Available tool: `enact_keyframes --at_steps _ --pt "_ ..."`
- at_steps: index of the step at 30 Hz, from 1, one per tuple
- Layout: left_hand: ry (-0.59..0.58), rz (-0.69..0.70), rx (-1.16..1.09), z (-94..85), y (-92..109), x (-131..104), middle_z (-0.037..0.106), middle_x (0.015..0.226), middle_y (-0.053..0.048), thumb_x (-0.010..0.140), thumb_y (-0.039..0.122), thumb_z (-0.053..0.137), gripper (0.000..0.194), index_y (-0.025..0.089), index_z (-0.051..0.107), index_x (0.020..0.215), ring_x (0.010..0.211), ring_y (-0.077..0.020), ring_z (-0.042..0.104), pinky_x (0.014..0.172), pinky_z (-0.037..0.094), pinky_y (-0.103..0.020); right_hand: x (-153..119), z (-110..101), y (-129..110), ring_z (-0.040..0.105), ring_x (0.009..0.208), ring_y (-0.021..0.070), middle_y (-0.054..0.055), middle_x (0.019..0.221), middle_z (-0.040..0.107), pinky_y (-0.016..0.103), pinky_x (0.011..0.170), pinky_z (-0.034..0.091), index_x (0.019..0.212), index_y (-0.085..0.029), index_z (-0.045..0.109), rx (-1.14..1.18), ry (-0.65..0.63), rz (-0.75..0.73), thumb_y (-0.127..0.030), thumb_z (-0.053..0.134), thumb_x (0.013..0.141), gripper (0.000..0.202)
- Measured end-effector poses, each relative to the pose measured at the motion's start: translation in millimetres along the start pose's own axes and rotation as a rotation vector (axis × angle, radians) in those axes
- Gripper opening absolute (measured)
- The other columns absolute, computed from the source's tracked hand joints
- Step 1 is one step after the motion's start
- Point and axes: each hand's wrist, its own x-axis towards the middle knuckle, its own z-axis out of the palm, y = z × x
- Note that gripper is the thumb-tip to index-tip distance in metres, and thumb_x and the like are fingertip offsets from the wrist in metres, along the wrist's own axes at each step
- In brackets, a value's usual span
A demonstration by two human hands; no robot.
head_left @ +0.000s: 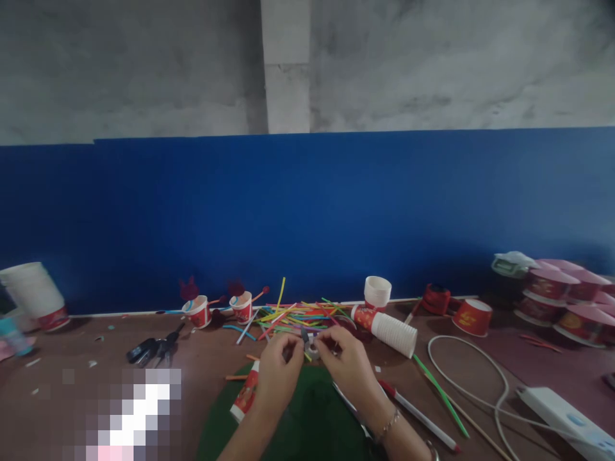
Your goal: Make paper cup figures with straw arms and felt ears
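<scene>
My left hand (282,368) and my right hand (346,358) face each other above a dark green mat (312,410), their fingertips pinched. What the fingertips hold is too small to make out. Between them sits a small whitish ring (312,350) that looks like a tape roll, with a small dark piece (304,334) beside it. A red-and-white paper cup (246,395) lies on its side, partly hidden behind my left forearm. Just beyond my hands spreads a pile of coloured sticks (293,315). Under my right wrist, scissors (353,406) are partly covered.
A stack of paper cups (394,334) lies right of the pile. A red-capped pen (423,417), green straws (442,397), a white cable (502,378) and a power strip (567,416) occupy the right. Keys (154,349) lie left. Decorated cups (196,312) stand along the blue partition (307,218).
</scene>
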Motion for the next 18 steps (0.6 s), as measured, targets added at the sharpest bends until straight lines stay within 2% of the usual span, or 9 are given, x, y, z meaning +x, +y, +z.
enact_keyframes --at_steps 2,5,10,15,18 --pt "0.058 0.108 0.096 1.1 2 -4 0.063 0.07 -0.003 0.078 0.025 0.055 0.015 0.021 0.062 0.065 0.072 -0.0203 0.055 0.067 0.039 -0.028 -3 4 -1 0.058 0.069 0.0198 0.005 0.072 0.067 0.028 0.065 0.042 0.07 -0.018 0.068 -0.052 -0.018 -0.009 -0.027 0.056 0.076 0.016" --pt "0.079 0.207 0.141 3.2 5 -10 0.063 0.074 -0.004 0.08 0.023 0.055 0.013 0.022 0.062 0.069 0.075 -0.0214 0.054 0.071 0.038 -0.029 -4 9 0 0.055 0.06 0.0176 0.003 0.061 0.064 0.026 0.056 0.039 0.062 -0.017 0.066 -0.003 -0.08 0.063 -0.026 0.054 0.074 0.019" --pt "0.079 0.263 0.122 4.8 6 -13 0.065 0.077 -0.005 0.08 0.019 0.056 0.012 0.023 0.063 0.071 0.078 -0.0228 0.055 0.075 0.037 -0.031 0 9 1 0.049 0.055 0.0147 0.0 0.053 0.058 0.024 0.053 0.037 0.054 -0.016 0.061 0.179 -0.135 0.146 -0.031 0.057 0.07 0.022" --pt "0.075 0.313 0.154 4.8 5 -12 0.064 0.076 -0.006 0.081 0.019 0.055 0.014 0.024 0.065 0.072 0.079 -0.0232 0.054 0.077 0.036 -0.032 0 5 -8 0.047 0.054 0.0135 -0.002 0.05 0.055 0.023 0.052 0.036 0.049 -0.016 0.06 0.213 -0.145 0.173 -0.027 0.058 0.066 0.02" --pt "0.041 0.308 0.098 3.5 7 -12 0.064 0.076 -0.006 0.08 0.019 0.057 0.014 0.025 0.066 0.071 0.079 -0.0232 0.053 0.078 0.035 -0.032 0 5 -8 0.047 0.054 0.0131 -0.003 0.049 0.054 0.023 0.053 0.037 0.049 -0.016 0.06 0.248 -0.155 0.191 -0.025 0.057 0.065 0.018"
